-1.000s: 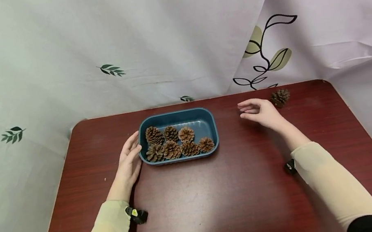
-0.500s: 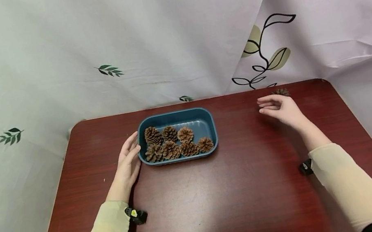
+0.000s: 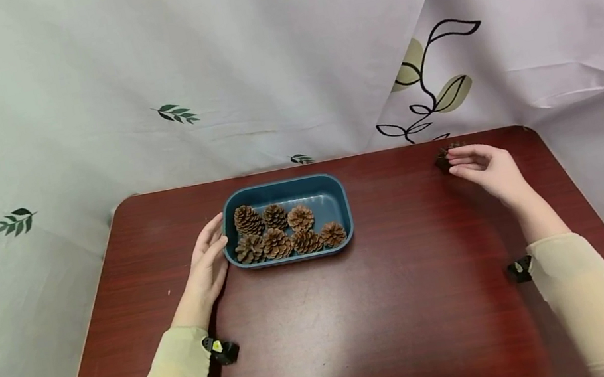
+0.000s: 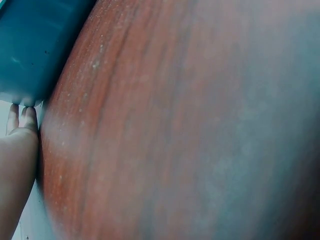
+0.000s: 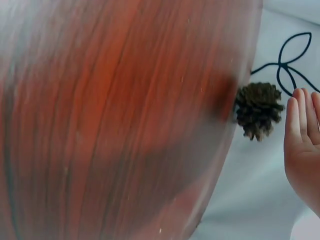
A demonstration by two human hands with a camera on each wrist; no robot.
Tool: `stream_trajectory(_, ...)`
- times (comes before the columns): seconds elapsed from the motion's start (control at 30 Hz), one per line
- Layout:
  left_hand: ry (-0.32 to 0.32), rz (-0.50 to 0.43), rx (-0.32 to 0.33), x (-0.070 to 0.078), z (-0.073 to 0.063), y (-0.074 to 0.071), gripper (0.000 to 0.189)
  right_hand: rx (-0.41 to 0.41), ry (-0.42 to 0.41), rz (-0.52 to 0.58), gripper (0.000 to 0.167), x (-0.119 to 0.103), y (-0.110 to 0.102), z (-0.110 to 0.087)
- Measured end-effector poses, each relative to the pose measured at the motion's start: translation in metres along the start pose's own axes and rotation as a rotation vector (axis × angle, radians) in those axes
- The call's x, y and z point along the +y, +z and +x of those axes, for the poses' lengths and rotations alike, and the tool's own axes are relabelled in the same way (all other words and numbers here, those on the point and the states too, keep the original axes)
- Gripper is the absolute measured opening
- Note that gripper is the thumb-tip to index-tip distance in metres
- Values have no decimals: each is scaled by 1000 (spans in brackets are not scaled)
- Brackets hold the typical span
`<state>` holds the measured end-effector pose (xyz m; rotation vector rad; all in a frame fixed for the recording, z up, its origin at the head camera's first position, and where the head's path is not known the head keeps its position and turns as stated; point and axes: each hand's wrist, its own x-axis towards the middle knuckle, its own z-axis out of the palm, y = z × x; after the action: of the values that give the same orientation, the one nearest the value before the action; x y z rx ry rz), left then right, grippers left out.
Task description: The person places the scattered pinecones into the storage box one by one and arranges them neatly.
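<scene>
My left hand [image 3: 207, 259] rests against the left end of a blue rectangular tray [image 3: 346, 207]; in the left wrist view, straight fingers [image 4: 30, 117] touch the tray's outer wall [image 4: 40, 55]. Several brown pine cones [image 3: 277, 243] lie inside the tray, mostly along its left and front. At the table's back right, a lone darker pine cone [image 3: 442, 160] is partly hidden by my right hand [image 3: 487, 172]. The right wrist view has this pine cone [image 5: 259, 110] beside the straight fingers [image 5: 294, 120], with a gap between them.
The dark red wooden table [image 3: 303, 330] has its back edge against a pale curtain [image 3: 266, 53] with printed leaves. Bare tabletop lies between the tray and the right hand. Each sleeve has a small black camera [image 3: 224, 350] at its wrist.
My right hand has moved to the right across the back of the table, up to the lone pine cone, and now covers part of it. The left hand and tray have stayed in place.
</scene>
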<state>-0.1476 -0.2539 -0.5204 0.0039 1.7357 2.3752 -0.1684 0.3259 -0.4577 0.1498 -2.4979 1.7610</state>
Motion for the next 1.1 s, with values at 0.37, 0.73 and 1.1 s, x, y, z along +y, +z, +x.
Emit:
stream_trajectory(0.37, -1, -5, 3, 0, 1, 0, 57, 46, 17, 86, 38, 0, -22, -2)
stream_trajectory(0.73, -6, -7, 7, 0, 1, 1, 57, 86, 75, -1, 39, 2, -34, 1)
stream_trajectory(1.1, -4, -1, 3, 0, 0, 1, 57, 101, 137, 74, 36, 20, -42, 8)
